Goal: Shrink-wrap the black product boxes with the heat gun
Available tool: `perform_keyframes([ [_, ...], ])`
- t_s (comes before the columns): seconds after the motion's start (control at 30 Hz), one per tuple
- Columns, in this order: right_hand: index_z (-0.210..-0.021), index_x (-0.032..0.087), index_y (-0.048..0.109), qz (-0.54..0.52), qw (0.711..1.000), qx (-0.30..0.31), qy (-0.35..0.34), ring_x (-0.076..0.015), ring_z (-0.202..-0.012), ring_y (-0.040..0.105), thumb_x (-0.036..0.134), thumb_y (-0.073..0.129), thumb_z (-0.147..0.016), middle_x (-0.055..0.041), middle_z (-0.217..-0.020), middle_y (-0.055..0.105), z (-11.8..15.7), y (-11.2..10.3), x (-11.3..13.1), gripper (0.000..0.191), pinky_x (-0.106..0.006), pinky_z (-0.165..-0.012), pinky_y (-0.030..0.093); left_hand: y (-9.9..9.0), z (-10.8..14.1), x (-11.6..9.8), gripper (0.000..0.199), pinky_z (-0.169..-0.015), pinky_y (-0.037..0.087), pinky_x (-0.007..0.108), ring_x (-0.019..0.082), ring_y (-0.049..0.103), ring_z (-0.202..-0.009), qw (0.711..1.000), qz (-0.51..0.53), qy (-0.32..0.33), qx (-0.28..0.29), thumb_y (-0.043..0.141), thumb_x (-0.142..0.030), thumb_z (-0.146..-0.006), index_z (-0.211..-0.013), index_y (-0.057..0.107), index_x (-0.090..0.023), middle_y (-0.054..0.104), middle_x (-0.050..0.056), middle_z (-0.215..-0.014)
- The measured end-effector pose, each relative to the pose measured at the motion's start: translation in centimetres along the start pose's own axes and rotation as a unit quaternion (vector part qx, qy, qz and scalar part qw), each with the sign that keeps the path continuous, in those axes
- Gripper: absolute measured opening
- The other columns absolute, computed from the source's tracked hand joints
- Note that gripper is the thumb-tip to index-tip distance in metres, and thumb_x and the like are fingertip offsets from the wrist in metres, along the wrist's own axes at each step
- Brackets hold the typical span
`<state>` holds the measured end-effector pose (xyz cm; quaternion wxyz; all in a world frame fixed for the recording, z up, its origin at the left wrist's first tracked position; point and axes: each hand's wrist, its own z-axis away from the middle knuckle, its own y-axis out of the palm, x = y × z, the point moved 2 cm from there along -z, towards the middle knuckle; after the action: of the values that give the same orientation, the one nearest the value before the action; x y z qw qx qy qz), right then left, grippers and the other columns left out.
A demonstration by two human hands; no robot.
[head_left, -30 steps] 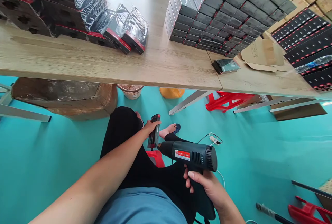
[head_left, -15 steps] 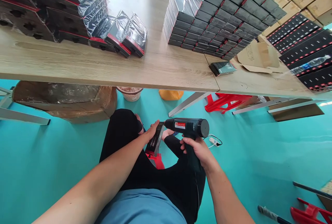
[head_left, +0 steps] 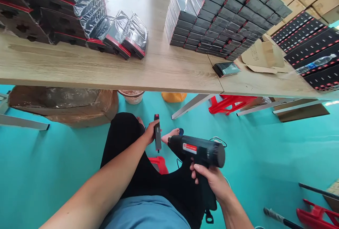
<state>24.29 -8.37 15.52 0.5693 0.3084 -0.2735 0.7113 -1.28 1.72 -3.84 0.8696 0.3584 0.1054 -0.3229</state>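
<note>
Between my knees, my left hand (head_left: 151,132) is closed on a slim dark box (head_left: 158,135), held upright with a narrow side towards me. My right hand (head_left: 208,176) wraps round the grip of a black heat gun (head_left: 197,148) with a red and white label. The gun's nozzle points left towards the box, with a gap between them. On the table edge above lie film-wrapped boxes (head_left: 135,36) with red edges, next to a taller wrapped stack (head_left: 66,13).
The wooden table (head_left: 169,75) crosses in front of me. It bears a big stack of dark boxes (head_left: 212,24), a single small box (head_left: 226,69) and flattened cardboard (head_left: 262,57). Beneath stand a large carton (head_left: 66,105), a basket (head_left: 131,97) and a red stool (head_left: 230,103).
The heat gun has moved right and towards me, away from the box. My left hand has turned the box so that a narrow side shows.
</note>
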Motion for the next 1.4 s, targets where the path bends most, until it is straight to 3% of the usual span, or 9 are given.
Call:
perform_keyframes([
  [0.1,-0.107,0.015,0.074,-0.138,0.99,-0.018,0.002,-0.0173,-0.07,0.065,0.044,0.082,-0.076,-0.008,-0.09,0.074,0.7,-0.3,-1.4,0.043,-0.027,-0.058,0.054,0.9,0.9,-1.6,0.041,-0.07,0.058,0.038,0.026,0.072,-0.078,0.992,0.095,0.0,0.079,0.059,-0.051,-0.086,-0.104,0.064,-0.014,0.071,0.011,-0.084],
  [0.2,-0.106,0.014,0.075,-0.2,0.98,-0.003,0.003,-0.0168,-0.067,0.066,0.042,0.084,-0.074,-0.0086,-0.087,0.074,1.2,0.0,-2.2,0.044,-0.026,-0.054,0.054,1.5,1.7,-2.4,0.055,-0.077,0.059,0.045,0.032,0.073,-0.089,0.982,0.115,-0.011,0.153,0.053,-0.058,-0.086,-0.113,0.065,-0.012,0.074,0.016,-0.094],
  [0.5,-0.1,0.014,0.076,-0.232,0.973,-0.005,-0.01,-0.0163,-0.067,0.065,0.038,0.085,-0.074,-0.008,-0.084,0.074,-0.5,1.6,-2.0,0.037,-0.024,-0.054,0.054,1.0,2.6,-1.3,0.063,-0.073,0.058,0.048,0.035,0.072,-0.08,0.988,-0.011,-0.095,0.122,0.046,-0.064,-0.083,-0.111,0.07,-0.013,0.075,0.016,-0.086],
  [0.9,-0.096,0.013,0.076,-0.388,0.92,-0.047,0.035,-0.0117,-0.066,0.064,0.028,0.082,-0.073,-0.0044,-0.08,0.073,-2.2,0.0,-1.9,0.029,-0.018,-0.052,0.054,1.6,3.8,-0.5,0.05,-0.07,0.057,0.046,0.032,0.069,-0.064,0.963,-0.071,-0.2,0.164,0.05,-0.057,-0.085,-0.091,0.072,-0.013,0.073,0.017,-0.073],
  [1.17,-0.094,0.015,0.075,-0.35,0.935,-0.046,0.012,-0.0138,-0.066,0.063,0.032,0.082,-0.072,-0.0049,-0.08,0.071,-2.9,0.9,-0.6,0.029,-0.021,-0.052,0.053,2.2,4.5,-0.3,0.041,-0.062,0.056,0.042,0.029,0.067,-0.058,0.962,-0.093,-0.214,0.14,0.055,-0.053,-0.085,-0.084,0.07,-0.015,0.071,0.015,-0.068],
  [1.33,-0.1,0.013,0.075,-0.144,0.987,0.064,-0.015,-0.0165,-0.064,0.065,0.037,0.082,-0.074,-0.0079,-0.083,0.073,-1.6,2.3,0.9,0.036,-0.026,-0.052,0.052,2.0,3.4,-0.6,0.04,-0.065,0.057,0.041,0.028,0.07,-0.062,0.985,-0.035,-0.138,0.101,0.056,-0.051,-0.088,-0.096,0.071,-0.015,0.072,0.01,-0.068],
  [1.4,-0.099,0.013,0.076,-0.065,0.995,0.068,-0.03,-0.0186,-0.066,0.065,0.04,0.083,-0.074,-0.0089,-0.084,0.073,-1.0,2.4,1.1,0.038,-0.028,-0.053,0.052,1.7,2.9,-1.1,0.046,-0.07,0.058,0.042,0.03,0.073,-0.073,0.991,0.005,-0.099,0.095,0.053,-0.053,-0.089,-0.105,0.07,-0.013,0.075,0.012,-0.077],
])
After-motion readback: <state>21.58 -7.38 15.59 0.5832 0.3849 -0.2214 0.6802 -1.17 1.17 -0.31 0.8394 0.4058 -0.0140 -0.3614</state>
